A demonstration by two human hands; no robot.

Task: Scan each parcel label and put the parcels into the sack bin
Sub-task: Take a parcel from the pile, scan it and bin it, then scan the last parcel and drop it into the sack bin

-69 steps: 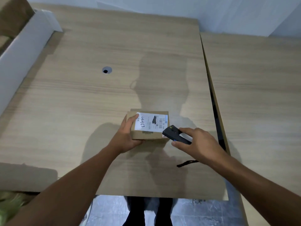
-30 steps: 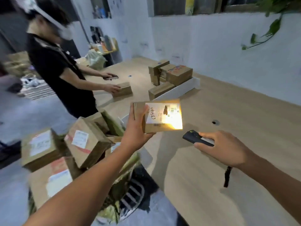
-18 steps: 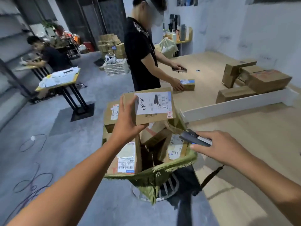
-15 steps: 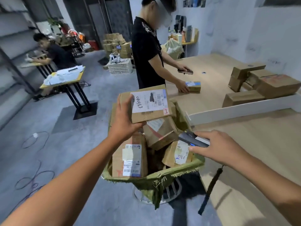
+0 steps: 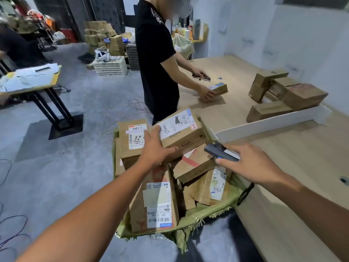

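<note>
My left hand [image 5: 155, 147] grips a small cardboard parcel [image 5: 181, 130] with a white label, holding it tilted just above the pile inside the green sack bin [image 5: 205, 214]. The bin holds several other labelled cardboard parcels [image 5: 156, 201]. To the right, over the bin's near edge, my right hand [image 5: 251, 163] holds a dark handheld scanner [image 5: 220, 150] with a black wrist strap hanging below it.
A wooden table [image 5: 302, 167] runs along the right, with a white divider [image 5: 268, 123] and more parcels [image 5: 302, 95] behind it. A person in black [image 5: 156, 59] works at the far table end. A small desk [image 5: 30, 80] and a crate [image 5: 110, 66] stand on the floor.
I turned left from the table to the sack bin. My left hand carried the parcel over and lowered it onto the pile; my right hand with the scanner followed.
</note>
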